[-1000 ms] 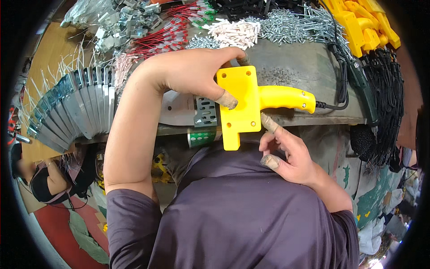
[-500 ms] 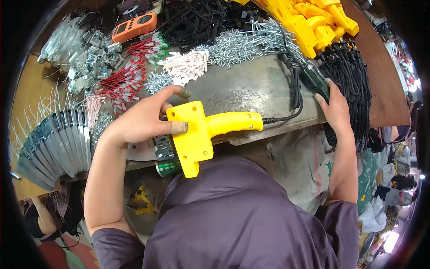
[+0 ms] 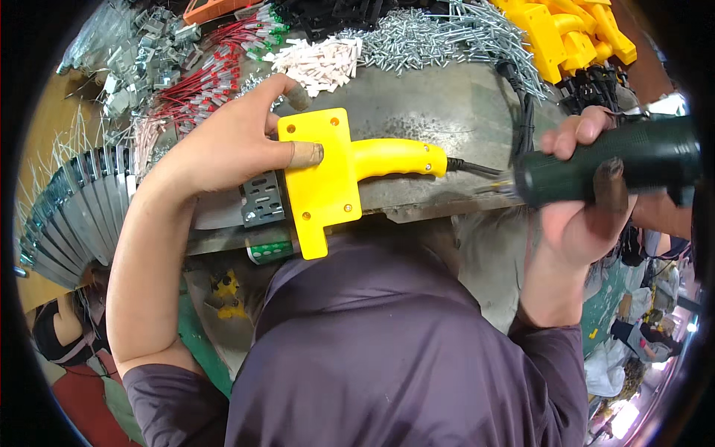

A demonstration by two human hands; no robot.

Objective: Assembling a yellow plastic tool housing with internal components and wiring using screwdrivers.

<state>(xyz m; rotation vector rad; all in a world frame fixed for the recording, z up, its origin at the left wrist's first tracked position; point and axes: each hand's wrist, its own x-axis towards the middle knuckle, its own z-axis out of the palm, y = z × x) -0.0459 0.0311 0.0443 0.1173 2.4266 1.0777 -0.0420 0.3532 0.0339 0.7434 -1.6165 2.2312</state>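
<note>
My left hand [image 3: 231,138] grips a yellow plastic tool housing [image 3: 325,179] by its broad end, the thumb lying across its face. Screws sit in several of the housing's holes. Its handle points right and a black cord [image 3: 477,168] leaves the end. A slotted dark metal plate [image 3: 262,200] and a green piece with pale dots [image 3: 269,252] show at its left side. In my right hand [image 3: 588,201] is a dark green electric screwdriver [image 3: 618,160], fingers wrapped round it. Its blurred bit points left, towards the handle's cord end, apart from the housing.
Across the bench [image 3: 417,112] lie heaps of silver screws [image 3: 410,41], white sleeves [image 3: 316,63], red-wired parts [image 3: 212,67] and metal clips [image 3: 141,63]. More yellow housings [image 3: 570,37] are piled at the far right. Fanned metal blades [image 3: 78,216] stand at the left.
My right hand has lifted the screwdriver off the bench's right side and brought it nearer. The yellow housing, still in my left hand, appears slightly higher in view.
</note>
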